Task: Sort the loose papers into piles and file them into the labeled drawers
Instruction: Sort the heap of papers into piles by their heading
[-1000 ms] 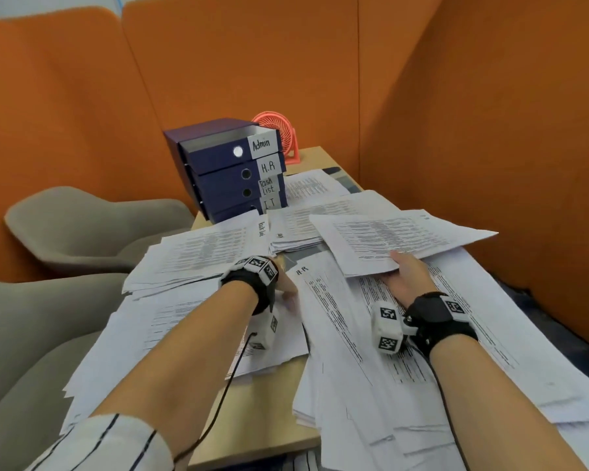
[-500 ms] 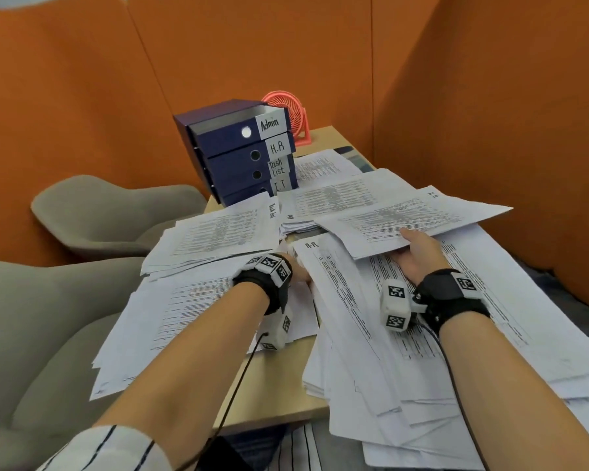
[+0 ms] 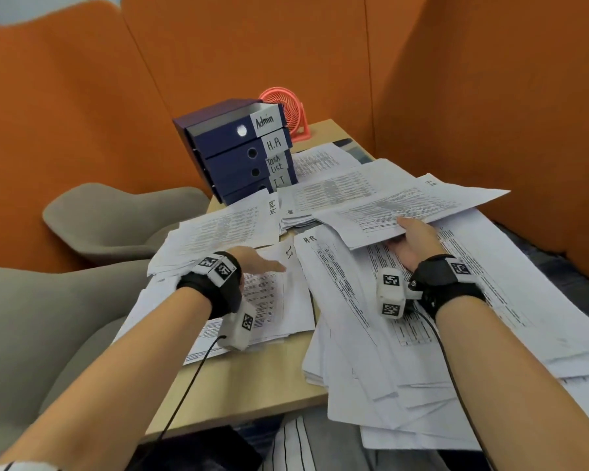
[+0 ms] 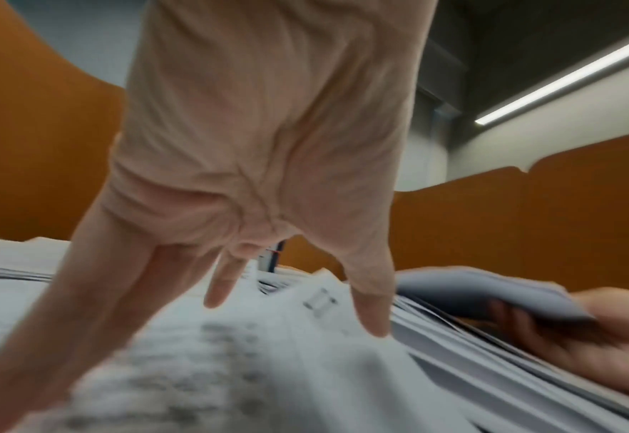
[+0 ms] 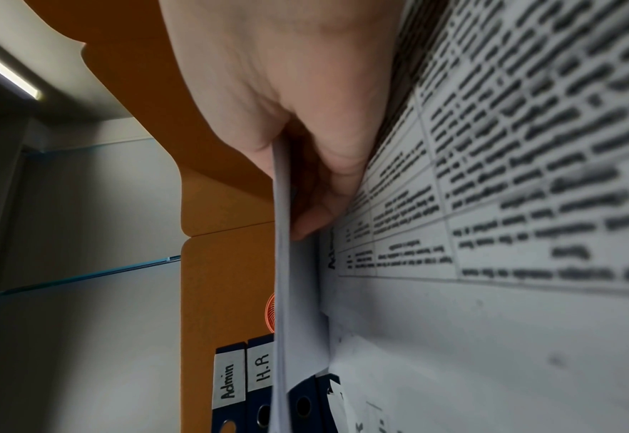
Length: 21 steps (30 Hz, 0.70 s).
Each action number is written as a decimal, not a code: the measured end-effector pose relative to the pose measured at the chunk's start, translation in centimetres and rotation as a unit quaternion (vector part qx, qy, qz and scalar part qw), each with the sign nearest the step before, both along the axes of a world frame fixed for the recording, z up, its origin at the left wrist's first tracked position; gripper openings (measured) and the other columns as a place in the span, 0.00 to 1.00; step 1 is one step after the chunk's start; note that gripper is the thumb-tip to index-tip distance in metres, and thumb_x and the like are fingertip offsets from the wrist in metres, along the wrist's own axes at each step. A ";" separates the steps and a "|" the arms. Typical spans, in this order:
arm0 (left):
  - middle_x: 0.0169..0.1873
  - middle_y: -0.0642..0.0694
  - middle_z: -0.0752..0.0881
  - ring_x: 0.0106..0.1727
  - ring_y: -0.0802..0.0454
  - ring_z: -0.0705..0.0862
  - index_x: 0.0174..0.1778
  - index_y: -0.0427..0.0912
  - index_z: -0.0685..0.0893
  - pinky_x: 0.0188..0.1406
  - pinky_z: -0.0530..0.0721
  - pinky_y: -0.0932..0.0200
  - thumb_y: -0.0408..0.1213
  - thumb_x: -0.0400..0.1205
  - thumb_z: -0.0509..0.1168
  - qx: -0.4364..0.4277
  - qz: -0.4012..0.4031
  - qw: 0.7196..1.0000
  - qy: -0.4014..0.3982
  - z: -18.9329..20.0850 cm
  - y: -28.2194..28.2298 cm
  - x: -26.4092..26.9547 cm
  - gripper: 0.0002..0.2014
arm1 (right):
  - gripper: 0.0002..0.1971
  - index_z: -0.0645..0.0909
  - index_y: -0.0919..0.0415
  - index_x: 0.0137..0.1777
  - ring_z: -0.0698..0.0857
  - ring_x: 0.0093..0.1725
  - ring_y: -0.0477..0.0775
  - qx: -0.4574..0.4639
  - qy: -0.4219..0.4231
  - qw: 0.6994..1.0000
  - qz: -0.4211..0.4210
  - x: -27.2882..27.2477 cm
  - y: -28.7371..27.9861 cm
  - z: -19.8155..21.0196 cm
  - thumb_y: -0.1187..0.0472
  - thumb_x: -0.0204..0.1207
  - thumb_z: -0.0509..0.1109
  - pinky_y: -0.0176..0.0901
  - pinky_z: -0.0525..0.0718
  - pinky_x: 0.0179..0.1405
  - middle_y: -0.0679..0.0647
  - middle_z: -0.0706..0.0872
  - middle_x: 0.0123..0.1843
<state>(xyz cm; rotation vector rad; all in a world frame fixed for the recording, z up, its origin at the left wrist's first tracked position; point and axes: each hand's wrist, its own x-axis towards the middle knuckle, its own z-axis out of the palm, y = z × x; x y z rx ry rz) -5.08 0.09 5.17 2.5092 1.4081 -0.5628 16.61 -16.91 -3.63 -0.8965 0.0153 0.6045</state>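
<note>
Head view shows your right hand (image 3: pixel 413 244) pinching a small sheaf of papers (image 3: pixel 419 210) at its near edge, thumb on top and fingers underneath, so the sheets are lifted clear of the big loose heap (image 3: pixel 456 321) spread over the right half of the table (image 3: pixel 252 385). Your right wrist view confirms it: the sheaf (image 5: pixel 287 293) runs edge-on between thumb and curled fingers. Your left hand (image 3: pixel 255 265) lies open, fingers straight and spread, resting on the pile marked "I.T" (image 3: pixel 279 300); the left wrist view shows the fingertips (image 4: pixel 374 319) pressing that top sheet, though the picture is blurred. Beyond it sits a pile marked "Task list" (image 3: pixel 225 229), and to its right another stack (image 3: pixel 337 188) whose label you cannot read. The blue drawer unit (image 3: pixel 242 151) stands at the far left corner of the table, labeled from the top Admin, H.R, Task list, I.T; the Admin drawer (image 3: pixel 232 130) is pulled out a little. A pink fan (image 3: pixel 286 110) stands just behind it.
</note>
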 end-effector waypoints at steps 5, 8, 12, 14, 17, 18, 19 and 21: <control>0.78 0.37 0.70 0.76 0.40 0.72 0.81 0.35 0.64 0.71 0.70 0.50 0.65 0.78 0.62 0.002 -0.059 0.998 0.015 -3.6 -3.9 2.5 0.44 | 0.10 0.79 0.62 0.46 0.85 0.49 0.61 0.019 0.012 1.000 -0.004 -0.2 -0.1 0.1 0.73 0.85 0.60 0.63 0.84 0.58 0.61 0.86 0.48; 0.82 0.33 0.60 0.80 0.37 0.67 0.83 0.28 0.47 0.73 0.70 0.50 0.61 0.80 0.63 0.001 0.001 0.999 -0.034 -4.4 -4.3 3.2 0.50 | 0.10 0.78 0.61 0.48 0.86 0.48 0.60 0.024 0.014 1.000 -0.009 -0.2 -0.1 0.1 0.73 0.85 0.60 0.62 0.84 0.57 0.60 0.86 0.48; 0.79 0.33 0.66 0.75 0.38 0.73 0.82 0.32 0.58 0.71 0.74 0.51 0.55 0.84 0.61 -0.026 0.017 0.998 -0.060 -3.9 -4.3 3.6 0.39 | 0.10 0.78 0.59 0.48 0.86 0.47 0.59 0.016 0.010 1.000 -0.011 -0.1 0.1 0.0 0.73 0.84 0.60 0.58 0.85 0.54 0.59 0.87 0.47; 0.72 0.36 0.77 0.67 0.41 0.79 0.75 0.36 0.74 0.65 0.77 0.52 0.50 0.85 0.61 -0.038 -0.010 0.998 -0.052 -3.9 -4.4 3.5 0.27 | 0.10 0.79 0.60 0.47 0.85 0.45 0.59 0.018 0.009 1.000 -0.011 -0.2 0.2 0.0 0.73 0.84 0.60 0.58 0.84 0.55 0.59 0.86 0.45; 0.69 0.39 0.81 0.68 0.41 0.81 0.71 0.36 0.79 0.60 0.80 0.54 0.42 0.85 0.61 -0.010 -0.036 0.998 -0.052 -4.0 -5.0 3.6 0.20 | 0.10 0.78 0.61 0.47 0.84 0.45 0.59 0.015 0.014 1.000 -0.013 -0.1 0.2 -0.1 0.73 0.84 0.59 0.57 0.83 0.52 0.60 0.85 0.45; 0.68 0.39 0.81 0.68 0.41 0.81 0.71 0.36 0.78 0.59 0.80 0.54 0.41 0.85 0.61 0.000 -0.039 0.997 -0.066 -3.6 -5.1 3.7 0.20 | 0.10 0.77 0.61 0.47 0.84 0.45 0.59 0.015 0.016 1.000 -0.013 -0.1 0.2 -0.1 0.74 0.84 0.59 0.58 0.83 0.53 0.60 0.85 0.45; 0.68 0.38 0.81 0.68 0.40 0.80 0.72 0.35 0.77 0.61 0.79 0.53 0.40 0.86 0.59 0.006 -0.034 0.996 -0.083 -3.0 -5.2 3.6 0.20 | 0.10 0.77 0.61 0.47 0.85 0.45 0.59 0.016 0.018 1.000 -0.014 0.0 0.2 -0.2 0.74 0.84 0.60 0.60 0.83 0.56 0.60 0.85 0.45; 0.65 0.35 0.82 0.66 0.38 0.81 0.69 0.32 0.78 0.65 0.80 0.50 0.38 0.86 0.60 0.014 -0.027 0.993 -0.112 -1.7 -4.4 3.1 0.19 | 0.09 0.77 0.61 0.47 0.85 0.45 0.59 0.012 0.017 1.000 -0.013 0.0 0.2 -0.2 0.73 0.84 0.60 0.60 0.82 0.60 0.60 0.85 0.46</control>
